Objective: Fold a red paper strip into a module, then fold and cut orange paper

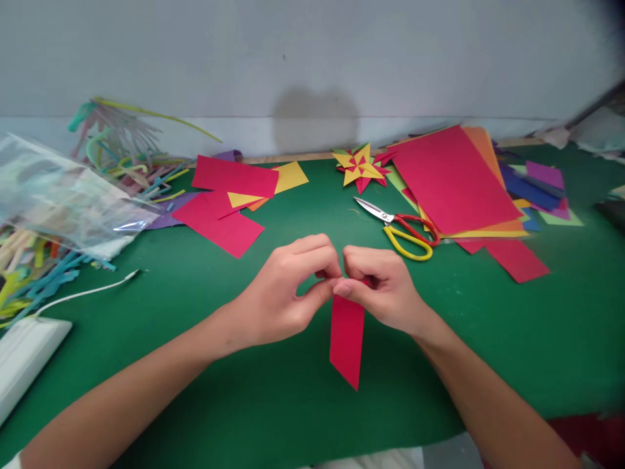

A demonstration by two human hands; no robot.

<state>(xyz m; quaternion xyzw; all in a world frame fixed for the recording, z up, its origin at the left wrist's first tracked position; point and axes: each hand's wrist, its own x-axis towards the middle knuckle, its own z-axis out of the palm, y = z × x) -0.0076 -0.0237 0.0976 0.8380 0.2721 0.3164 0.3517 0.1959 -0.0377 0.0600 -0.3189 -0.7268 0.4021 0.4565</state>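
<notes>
A strip of red paper [347, 339] hangs down from my fingers over the green tabletop, its lower end cut or folded to a slant. My right hand [383, 283] pinches its top edge between thumb and curled fingers. Right beside it, my left hand [303, 283] is closed in a pinch at the same upper corner, the fingertips of both hands nearly touching. The fingers hide the top of the strip. Just beyond my right hand lie scissors [390, 220] with one red and one yellow handle, blades apart slightly or closed, I cannot tell.
Behind the scissors sits a folded red and yellow paper star [361, 166]. A stack of coloured sheets [454, 182] lies at right, loose red pieces [219, 221] at back left. A plastic bag [73, 195], pipe cleaners [53, 280] and a white power strip [34, 358] occupy the left.
</notes>
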